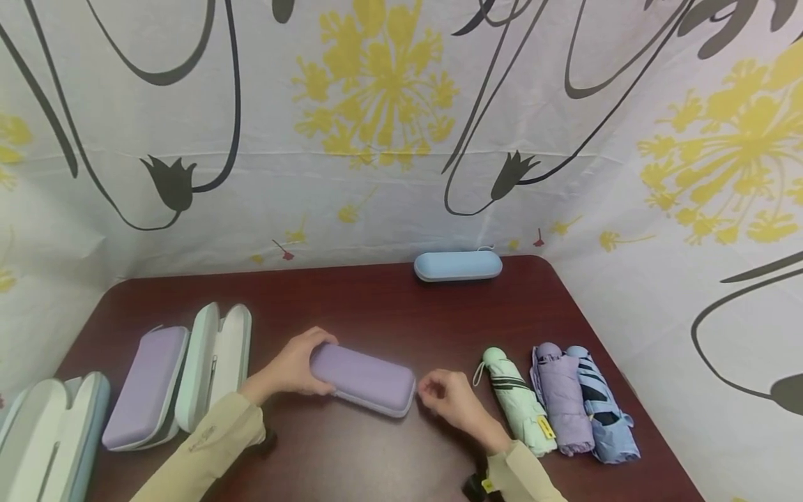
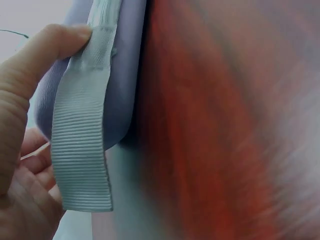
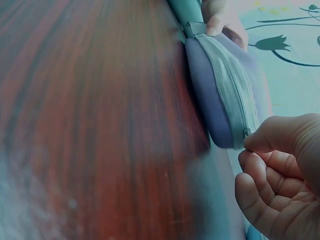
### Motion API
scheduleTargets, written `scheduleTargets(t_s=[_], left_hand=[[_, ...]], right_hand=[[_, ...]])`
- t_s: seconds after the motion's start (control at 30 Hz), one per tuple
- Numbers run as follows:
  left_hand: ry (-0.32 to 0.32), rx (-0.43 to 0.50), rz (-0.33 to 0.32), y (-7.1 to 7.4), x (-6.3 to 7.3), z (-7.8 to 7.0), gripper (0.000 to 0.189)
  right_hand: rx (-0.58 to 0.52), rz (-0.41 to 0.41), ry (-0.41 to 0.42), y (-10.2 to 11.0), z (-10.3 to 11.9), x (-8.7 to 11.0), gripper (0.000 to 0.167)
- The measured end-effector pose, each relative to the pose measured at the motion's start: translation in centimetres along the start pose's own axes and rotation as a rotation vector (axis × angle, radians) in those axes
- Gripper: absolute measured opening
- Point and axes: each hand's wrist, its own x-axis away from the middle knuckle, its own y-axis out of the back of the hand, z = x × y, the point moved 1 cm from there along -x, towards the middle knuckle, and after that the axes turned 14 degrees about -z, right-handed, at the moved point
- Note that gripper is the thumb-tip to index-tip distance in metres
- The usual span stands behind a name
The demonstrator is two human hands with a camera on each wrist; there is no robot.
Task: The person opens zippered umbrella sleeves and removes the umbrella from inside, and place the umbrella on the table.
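Observation:
A lilac zip case [image 1: 364,378] lies on the table in the middle of the head view. My left hand [image 1: 297,366] grips its left end, the thumb on the near side and the fingers at the far side. In the left wrist view, that thumb presses by a grey fabric tab [image 2: 82,135] sticking out from the case's end. At the other end, my right hand [image 1: 458,401] pinches the small zipper pull [image 3: 246,133] between thumb and forefinger, the other fingers curled. A pale zipper band [image 3: 227,75] runs along the case's side. What lies inside the case is hidden.
At the left stand an opened pale blue case [image 1: 53,439], another lilac case [image 1: 147,387] and an opened mint case [image 1: 213,359]. Folded mint [image 1: 517,401], lilac [image 1: 561,401] and blue [image 1: 602,411] umbrellas lie right. A light blue case [image 1: 458,265] sits at the back edge.

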Motion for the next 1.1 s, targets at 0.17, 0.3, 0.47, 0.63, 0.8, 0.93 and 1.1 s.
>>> scheduleTargets(t_s=[0.17,0.3,0.47,0.63,0.8,0.93,1.1], left_hand=[[0.067,-0.028,-0.070,-0.4,0.9,-0.8,0.070],[0.102,-0.055,-0.118,-0.6,1.5,-1.3,0.071],[0.123,-0.079,-0.147,-0.8,2.1,-1.8,0.070],[0.140,-0.096,-0.161,-0.9,2.4,-2.2,0.070],[0.177,-0.129,-0.187,-1.1,2.7,-2.7,0.070],[0.216,-0.147,-0.206,-1.1,3.0,-3.1,0.070],[0.204,-0.144,-0.198,-1.0,3.3,-3.3,0.072]], right_hand=[[0.012,-0.021,-0.024,0.0,0.1,0.1,0.015],[0.012,-0.031,-0.054,0.1,0.3,0.2,0.014],[0.024,-0.040,-0.054,0.1,0.5,0.2,0.014],[0.052,-0.049,-0.023,0.3,0.5,0.3,0.014],[0.045,-0.050,-0.009,0.2,0.6,0.4,0.017],[0.022,-0.048,-0.012,-0.1,1.0,0.7,0.018],[0.027,-0.090,-0.038,-0.3,1.2,1.0,0.018]])
